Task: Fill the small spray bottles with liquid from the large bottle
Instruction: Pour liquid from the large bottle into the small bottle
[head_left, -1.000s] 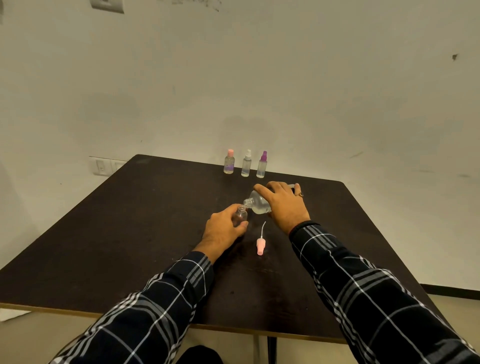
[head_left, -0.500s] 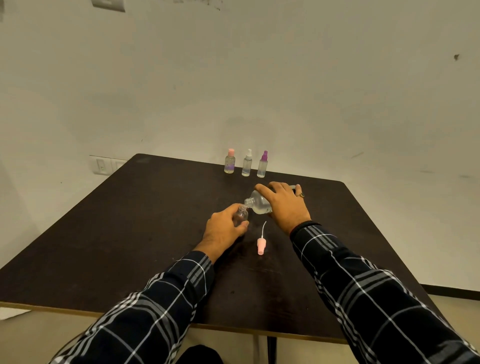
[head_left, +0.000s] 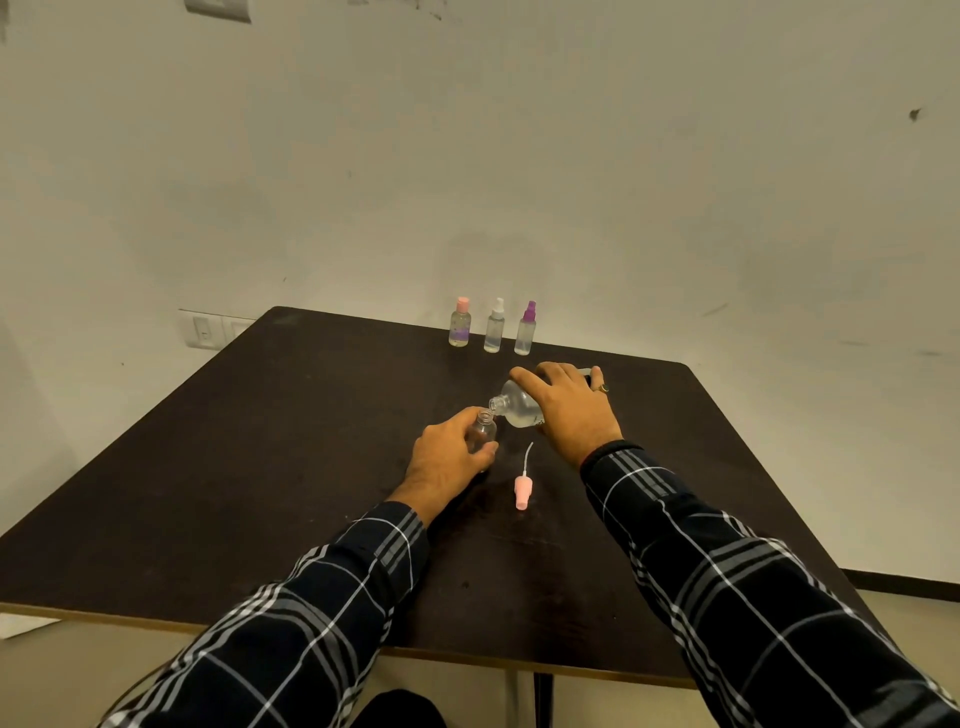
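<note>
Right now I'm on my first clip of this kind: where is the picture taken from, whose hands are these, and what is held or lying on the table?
No machine here: a person works with two bare hands, and the one picture comes from a camera worn on the head, looking forward and down. The left hand grips a small open bottle standing on the dark table. The right hand holds the large clear bottle tilted, its mouth at the small bottle's opening; whether liquid flows is too small to tell. A pink spray top with its thin tube lies near the hands. At the far edge stand a pink-capped bottle, a white-capped bottle and a purple-capped bottle.
</note>
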